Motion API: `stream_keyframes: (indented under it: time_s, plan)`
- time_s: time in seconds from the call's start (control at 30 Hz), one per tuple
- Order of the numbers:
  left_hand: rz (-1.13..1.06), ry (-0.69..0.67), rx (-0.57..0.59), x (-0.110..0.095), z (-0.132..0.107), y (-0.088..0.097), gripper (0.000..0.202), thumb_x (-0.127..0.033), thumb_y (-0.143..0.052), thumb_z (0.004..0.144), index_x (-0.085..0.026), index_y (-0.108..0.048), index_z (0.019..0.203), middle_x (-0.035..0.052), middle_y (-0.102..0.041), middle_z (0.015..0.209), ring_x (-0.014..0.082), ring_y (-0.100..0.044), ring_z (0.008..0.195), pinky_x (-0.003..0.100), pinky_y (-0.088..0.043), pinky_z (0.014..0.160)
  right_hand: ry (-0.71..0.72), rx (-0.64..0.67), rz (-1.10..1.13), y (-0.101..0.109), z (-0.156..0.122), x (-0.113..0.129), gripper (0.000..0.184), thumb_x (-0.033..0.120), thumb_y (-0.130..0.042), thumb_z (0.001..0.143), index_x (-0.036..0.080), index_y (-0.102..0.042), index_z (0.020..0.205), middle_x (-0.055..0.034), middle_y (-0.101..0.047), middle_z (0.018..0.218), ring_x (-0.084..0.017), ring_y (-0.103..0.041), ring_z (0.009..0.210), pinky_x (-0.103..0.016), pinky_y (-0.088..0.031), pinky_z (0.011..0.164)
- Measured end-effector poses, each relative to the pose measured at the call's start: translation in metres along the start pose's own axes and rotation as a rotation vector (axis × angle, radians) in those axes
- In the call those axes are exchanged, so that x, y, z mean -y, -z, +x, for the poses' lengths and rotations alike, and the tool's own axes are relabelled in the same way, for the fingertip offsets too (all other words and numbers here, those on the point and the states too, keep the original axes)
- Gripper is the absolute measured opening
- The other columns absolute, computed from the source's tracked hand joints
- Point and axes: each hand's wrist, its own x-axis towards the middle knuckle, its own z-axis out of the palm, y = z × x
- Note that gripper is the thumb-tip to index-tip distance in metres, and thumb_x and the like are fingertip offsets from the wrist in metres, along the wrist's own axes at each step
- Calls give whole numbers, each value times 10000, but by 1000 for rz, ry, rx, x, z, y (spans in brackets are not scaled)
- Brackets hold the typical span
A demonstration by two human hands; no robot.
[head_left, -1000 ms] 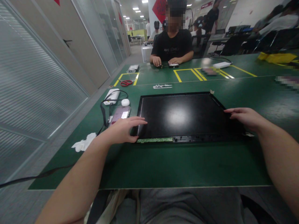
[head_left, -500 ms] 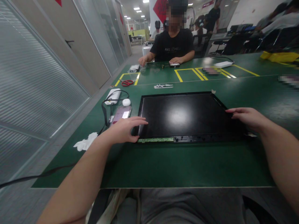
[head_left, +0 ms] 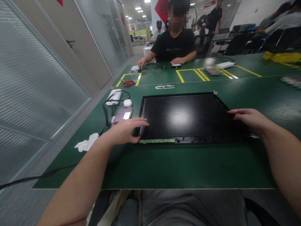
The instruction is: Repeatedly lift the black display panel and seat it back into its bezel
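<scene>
A large black display panel [head_left: 183, 116] lies flat on the green table [head_left: 178, 166], with a thin green circuit strip [head_left: 156, 141] along its near edge. My left hand [head_left: 122, 131] rests on the panel's near left corner, with fingers stretched along the left edge and the thumb by the strip. My right hand [head_left: 249, 119] lies flat on the panel's right edge, fingers extended and pointing inward. Neither hand is closed around anything.
Left of the panel lie a phone [head_left: 121, 114], a white power bank [head_left: 113, 96] with a black cable, a small white round object [head_left: 127, 102] and a crumpled tissue [head_left: 87, 144]. Red scissors [head_left: 128, 83] and a row of screws [head_left: 164, 86] lie farther back. A person in black [head_left: 175, 47] sits across.
My hands and the panel have stayed put. The person across has reached one hand out to the left along the far table.
</scene>
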Motion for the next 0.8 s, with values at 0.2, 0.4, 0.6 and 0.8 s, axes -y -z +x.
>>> stream_keyframes:
  time_s: [0.2, 0.4, 0.6, 0.8]
  plan:
    - [-75, 36, -39, 3, -2, 3, 583, -312, -706, 745, -225, -653, 1319, 95, -616, 1444, 308, -599, 1294, 437, -445, 1117, 8, -54, -91, -2, -4, 2, 435, 157, -646, 633, 217, -772, 1045, -51, -751, 940, -184, -639, 802, -279, -512, 717]
    - [-73, 99, -253, 6, 3, -5, 431, -333, -551, 882, -160, -665, 1260, 155, -597, 1444, 311, -562, 1329, 484, -412, 1144, 67, -107, -246, -1, -5, 1, 370, 234, -645, 697, 242, -780, 1041, -37, -747, 936, -187, -641, 796, -308, -502, 742]
    - [-115, 323, -245, -5, 13, -19, 507, -324, -494, 926, -156, -548, 1401, 150, -609, 1430, 327, -572, 1321, 493, -432, 1132, 123, -123, -340, 2, -5, 1, 364, 267, -640, 713, 263, -783, 1047, -39, -748, 916, -210, -657, 804, -335, -515, 738]
    - [-143, 340, -259, -3, 17, -31, 529, -248, -487, 918, -147, -522, 1435, 162, -604, 1440, 341, -556, 1339, 524, -427, 1130, 210, -167, -354, 0, -7, 1, 397, 279, -651, 695, 257, -780, 1070, -45, -751, 910, -210, -662, 808, -335, -528, 756]
